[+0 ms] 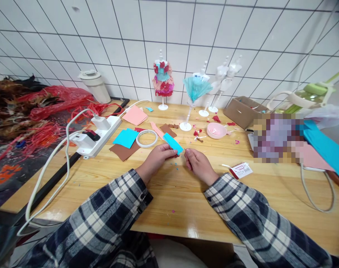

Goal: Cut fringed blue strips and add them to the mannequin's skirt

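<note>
The left hand (158, 158) pinched a blue paper strip (172, 142) between thumb and fingers, above the wooden table (191, 208). The strip was bright turquoise, narrow and long-sided, flat and matte, tilted with its far end up to the left and its near end down to the right. Just beside that near end, the right hand (199, 163) had its thumb and fingers drawn together; whether anything was gripped in them, I could not tell. Tiny blue scraps lay on the table below. Left of the strip was a tape roll (147, 146), beside a blue paper sheet (124, 138) of matching colour. Farther off stood a dress form (197, 90) with a fanned, pale turquoise skirt, and a pink bowl (216, 131) to its right.
</note>
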Motion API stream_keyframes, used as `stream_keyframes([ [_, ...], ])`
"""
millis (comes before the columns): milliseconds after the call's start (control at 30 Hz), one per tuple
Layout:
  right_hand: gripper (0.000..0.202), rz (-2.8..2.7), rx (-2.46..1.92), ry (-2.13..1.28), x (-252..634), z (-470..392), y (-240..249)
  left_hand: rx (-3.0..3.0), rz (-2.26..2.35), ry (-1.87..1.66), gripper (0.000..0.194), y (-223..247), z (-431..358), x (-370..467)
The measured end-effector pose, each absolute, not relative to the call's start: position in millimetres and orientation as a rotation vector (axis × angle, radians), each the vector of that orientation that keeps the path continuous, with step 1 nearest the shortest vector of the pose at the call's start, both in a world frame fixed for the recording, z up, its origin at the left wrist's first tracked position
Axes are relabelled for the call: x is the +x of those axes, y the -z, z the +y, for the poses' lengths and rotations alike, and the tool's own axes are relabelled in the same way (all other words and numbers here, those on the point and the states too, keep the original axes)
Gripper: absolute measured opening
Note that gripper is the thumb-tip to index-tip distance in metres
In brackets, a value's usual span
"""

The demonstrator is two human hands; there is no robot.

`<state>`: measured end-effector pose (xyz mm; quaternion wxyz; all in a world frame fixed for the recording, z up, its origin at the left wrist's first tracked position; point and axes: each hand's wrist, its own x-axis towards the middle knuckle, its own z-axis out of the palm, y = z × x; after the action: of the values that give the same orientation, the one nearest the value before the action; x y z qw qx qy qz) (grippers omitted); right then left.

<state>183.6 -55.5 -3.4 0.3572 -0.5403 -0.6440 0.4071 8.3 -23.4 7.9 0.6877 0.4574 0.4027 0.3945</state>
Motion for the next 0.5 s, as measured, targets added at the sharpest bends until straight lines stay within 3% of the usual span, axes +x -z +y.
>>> stream_keyframes([
  [167, 0.047, -1.583, -1.417, -0.937, 186, -53, 6, 1.031, 0.900, -0.903, 0.021, -8, -23, 7],
  [500, 0.019, -1.901, -1.667, -0.310, 201, -42, 3, 1.101, 0.936, -0.962, 0.013, -9, -25, 4],
])
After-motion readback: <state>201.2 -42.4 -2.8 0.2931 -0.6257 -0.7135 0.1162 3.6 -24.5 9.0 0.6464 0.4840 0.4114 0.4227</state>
